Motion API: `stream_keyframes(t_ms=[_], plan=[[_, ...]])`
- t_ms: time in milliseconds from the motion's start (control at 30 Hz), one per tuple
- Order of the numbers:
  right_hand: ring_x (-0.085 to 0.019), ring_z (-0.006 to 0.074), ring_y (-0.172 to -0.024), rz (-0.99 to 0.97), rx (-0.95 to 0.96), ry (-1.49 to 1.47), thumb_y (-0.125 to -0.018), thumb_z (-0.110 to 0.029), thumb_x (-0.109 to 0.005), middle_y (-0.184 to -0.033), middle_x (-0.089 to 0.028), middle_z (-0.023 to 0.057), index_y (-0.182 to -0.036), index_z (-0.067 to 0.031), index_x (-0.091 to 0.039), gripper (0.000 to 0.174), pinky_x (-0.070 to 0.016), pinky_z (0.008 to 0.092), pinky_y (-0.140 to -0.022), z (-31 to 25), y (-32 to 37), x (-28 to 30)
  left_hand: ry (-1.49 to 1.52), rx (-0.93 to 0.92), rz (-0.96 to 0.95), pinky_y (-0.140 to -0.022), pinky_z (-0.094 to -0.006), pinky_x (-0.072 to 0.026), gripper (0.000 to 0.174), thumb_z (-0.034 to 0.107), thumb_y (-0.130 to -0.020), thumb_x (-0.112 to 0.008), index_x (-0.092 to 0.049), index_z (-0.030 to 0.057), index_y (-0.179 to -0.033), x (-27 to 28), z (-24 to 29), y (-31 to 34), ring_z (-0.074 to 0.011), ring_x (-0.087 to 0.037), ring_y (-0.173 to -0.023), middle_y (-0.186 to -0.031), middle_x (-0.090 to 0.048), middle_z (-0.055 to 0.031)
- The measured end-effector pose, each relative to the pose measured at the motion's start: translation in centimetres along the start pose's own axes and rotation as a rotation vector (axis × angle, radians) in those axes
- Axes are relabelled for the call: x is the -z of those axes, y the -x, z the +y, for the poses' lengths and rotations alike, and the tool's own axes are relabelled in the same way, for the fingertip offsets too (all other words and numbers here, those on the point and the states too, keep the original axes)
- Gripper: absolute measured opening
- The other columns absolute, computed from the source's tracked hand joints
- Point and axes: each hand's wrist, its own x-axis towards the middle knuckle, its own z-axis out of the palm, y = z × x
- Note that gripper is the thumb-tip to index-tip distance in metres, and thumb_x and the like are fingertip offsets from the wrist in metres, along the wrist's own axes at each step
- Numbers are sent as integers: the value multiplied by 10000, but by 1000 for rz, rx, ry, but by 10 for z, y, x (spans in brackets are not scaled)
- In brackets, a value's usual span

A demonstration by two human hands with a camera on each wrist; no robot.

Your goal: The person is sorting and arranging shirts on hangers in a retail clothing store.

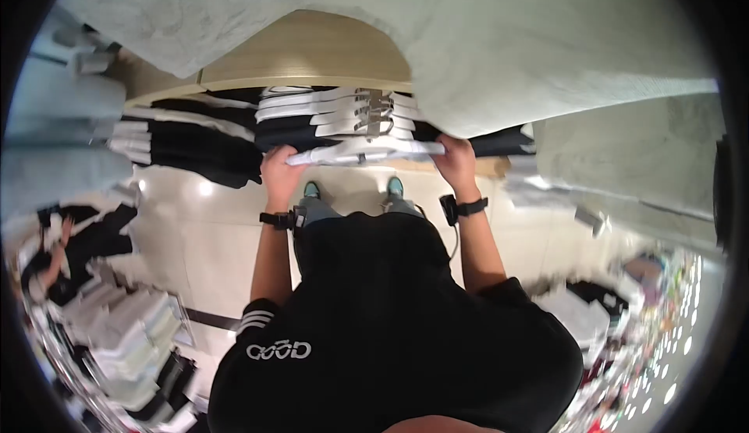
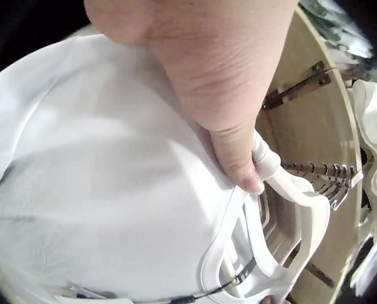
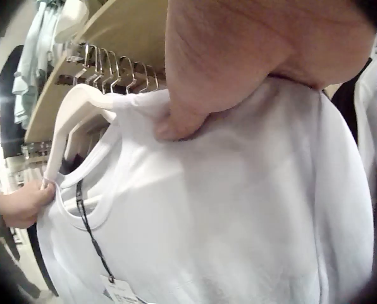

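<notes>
Spanning the space under the wooden shelf (image 1: 312, 51), the row of metal hooks (image 3: 116, 73) lies just beyond a white shirt (image 3: 220, 190) hanging in front of the person. The shirt is on a white hanger (image 3: 65, 123), whose long axis runs side to side across the body — one end at each hand, the neck between them and towards the hooks. The left hand (image 1: 282, 174) grips the left shoulder, thumb over the cloth; the right hand (image 1: 459, 168) grips the right shoulder likewise. Neither is clearly nearer the middle. Whether this hanger's own hook sits on the rail, I cannot tell. Smallest, a paper tag (image 3: 120, 290) dangles below the neckline on a dark cord (image 3: 93, 244).
</notes>
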Motion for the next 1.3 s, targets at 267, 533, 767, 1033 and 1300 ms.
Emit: stream_keyframes(t_ms=[267, 533, 767, 1033, 1300], plan=[[-407, 520, -1450, 290, -443, 169, -832, -295, -901, -1550, -439, 329, -1465, -34, -496, 795, -377, 556, -1196, -80, 100, -8, 47, -231, 222, -1027, -491, -439, 516, 222, -776, -926, -653, 70, -1187, 4, -11, -8, -361, -591, -1147, -1190, -646, -130], [-507, 459, -1411, -102, -578, 3, -890, -493, -825, -1502, -566, 263, -1334, -57, -653, 646, -437, 522, -1163, -64, 260, 4, 413, -263, -429, -598, -296, -397, 153, 94, -985, -751, -655, 27, -1083, -13, 8, 18, -119, -457, -650, -738, -519, -9], [-661, 364, -1256, -23, -1079, -168, -941, -542, -758, -1350, -708, 189, -1339, -48, -689, 638, -530, 444, -1055, -57, 419, 58, 406, -316, -933, -555, -273, -387, 117, 138, -979, -755, -715, 53, -1050, -90, 117, 71, -90, -455, -578, -644, -509, 3], [-707, 344, -1155, 427, -1208, -391, -957, -465, -771, -1260, -745, 194, -1294, -8, -702, 572, -563, 434, -996, -55, 575, 73, 497, -513, -1199, -592, -267, -420, 171, 144, -983, -733, -750, 22, -1101, -188, 305, 180, -77, -507, -637, -709, -584, 0], [-714, 161, -994, 859, -1316, -537, -1006, -258, -764, -1072, -771, 89, -1215, 24, -713, 355, -567, 312, -907, -67, 635, 75, 374, -773, -1323, -666, -314, -485, 147, 90, -956, -668, -753, 33, -1061, -259, 391, 229, -156, -621, -773, -866, -684, -65]])
